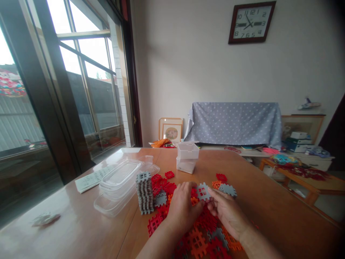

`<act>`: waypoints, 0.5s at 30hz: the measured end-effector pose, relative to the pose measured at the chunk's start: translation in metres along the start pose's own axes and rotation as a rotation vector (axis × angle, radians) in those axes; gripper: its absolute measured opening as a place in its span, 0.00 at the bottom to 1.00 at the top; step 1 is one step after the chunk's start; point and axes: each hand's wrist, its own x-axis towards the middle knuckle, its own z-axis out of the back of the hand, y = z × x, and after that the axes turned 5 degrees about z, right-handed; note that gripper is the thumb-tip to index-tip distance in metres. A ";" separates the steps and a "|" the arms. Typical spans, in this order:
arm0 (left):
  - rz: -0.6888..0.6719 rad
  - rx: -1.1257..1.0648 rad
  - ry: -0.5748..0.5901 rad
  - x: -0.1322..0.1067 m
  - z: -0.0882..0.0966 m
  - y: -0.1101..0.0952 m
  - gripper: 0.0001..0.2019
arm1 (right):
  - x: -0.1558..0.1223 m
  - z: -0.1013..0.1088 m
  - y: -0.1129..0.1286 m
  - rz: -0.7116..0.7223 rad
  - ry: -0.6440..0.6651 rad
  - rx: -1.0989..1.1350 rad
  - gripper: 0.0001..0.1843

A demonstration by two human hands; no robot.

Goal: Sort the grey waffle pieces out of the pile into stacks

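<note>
A grey square waffle block [207, 189] with notched edges and a windowed middle is pinched in my right hand [226, 210], between thumb and fingers. Close at its left, my left hand [183, 205] is curled over the pile, thumb near the block's lower edge; its fingertips are partly hidden, and I cannot make out what they grip. Below and around both hands lie loose red waffle blocks [155, 223], orange waffle blocks [198, 242] and a few grey ones. Left of my left hand stands a tall stack of grey waffle blocks [145, 194]. Another grey block [228, 189] lies beyond my right hand.
Two stacked clear boxes [188, 153] stand behind the pile on the wooden table [269, 216]. Clear plastic lids [118, 176] and a paper sheet [91, 180] lie at the left. A small packet [45, 219] is near the left edge.
</note>
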 end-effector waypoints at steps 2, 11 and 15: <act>0.004 0.034 -0.013 0.000 0.000 0.000 0.21 | -0.001 0.001 0.000 0.002 -0.005 0.003 0.17; 0.077 0.122 -0.056 -0.001 0.004 -0.004 0.18 | -0.001 0.000 -0.001 0.030 -0.004 0.055 0.13; 0.090 0.137 -0.012 -0.001 0.006 -0.006 0.21 | 0.002 0.004 -0.004 0.070 -0.034 -0.068 0.14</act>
